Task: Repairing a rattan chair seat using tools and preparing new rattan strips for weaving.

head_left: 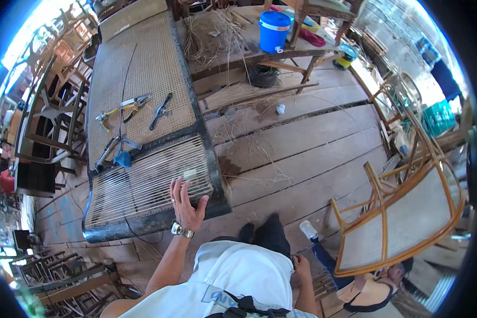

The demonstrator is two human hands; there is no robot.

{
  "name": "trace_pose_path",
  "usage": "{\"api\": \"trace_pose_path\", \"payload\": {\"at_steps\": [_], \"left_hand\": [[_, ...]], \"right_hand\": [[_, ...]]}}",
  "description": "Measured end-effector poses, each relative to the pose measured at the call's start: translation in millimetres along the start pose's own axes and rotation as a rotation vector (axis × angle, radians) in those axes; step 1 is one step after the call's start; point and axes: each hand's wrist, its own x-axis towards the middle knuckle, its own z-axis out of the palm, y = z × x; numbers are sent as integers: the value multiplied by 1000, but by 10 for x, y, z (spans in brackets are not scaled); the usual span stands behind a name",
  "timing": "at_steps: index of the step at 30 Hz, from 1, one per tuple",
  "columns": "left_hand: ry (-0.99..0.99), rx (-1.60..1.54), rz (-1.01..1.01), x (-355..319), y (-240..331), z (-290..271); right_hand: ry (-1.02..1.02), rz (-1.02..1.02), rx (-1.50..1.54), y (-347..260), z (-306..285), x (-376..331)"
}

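My left hand (186, 203) is raised with its fingers spread, palm toward the near end of a long dark-framed cane bench (143, 63). It hovers over the unfinished end, where bare lengthwise strands (143, 180) are stretched, and it holds nothing. A watch sits on that wrist. My right hand (301, 266) rests low by my right thigh, fingers curled, with nothing visible in it. Pliers with yellow handles (119, 109), dark cutters (160, 111) and another metal tool (111, 148) lie on the woven part of the bench.
Plank floor (312, 153) strewn with cane fibres. A blue bucket (274, 31) stands at the back. A rattan chair frame (403, 222) tilts at right, with another person (371, 289) crouched under it. Wooden chairs (47, 122) stand at left.
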Motion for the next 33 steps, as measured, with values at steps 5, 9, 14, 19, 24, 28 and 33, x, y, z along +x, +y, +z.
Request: {"api": "trace_pose_path", "payload": {"at_steps": [5, 9, 14, 19, 24, 28, 33], "left_hand": [[-6, 34, -128, 277, 235, 267], [-266, -50, -221, 600, 371, -73], [-107, -182, -327, 1326, 479, 157], [-367, -198, -517, 1954, 666, 789], [-683, -195, -498, 2692, 559, 1669], [-497, -236, -451, 3530, 72, 2233], [-267, -222, -512, 4856, -937, 2997]], "right_hand": [[-131, 1, -137, -489, -689, 1234], [-134, -56, -237, -780, -1155, 2163], [-244, -127, -334, -899, -1760, 3342], [-370, -32, -352, -1660, -2339, 4377], [-94, -165, -229, -2294, -2567, 5052], [-179, -94, -80, -2833, -2477, 5021], [-196, -11, -63, -2571, -2198, 4820]]}}
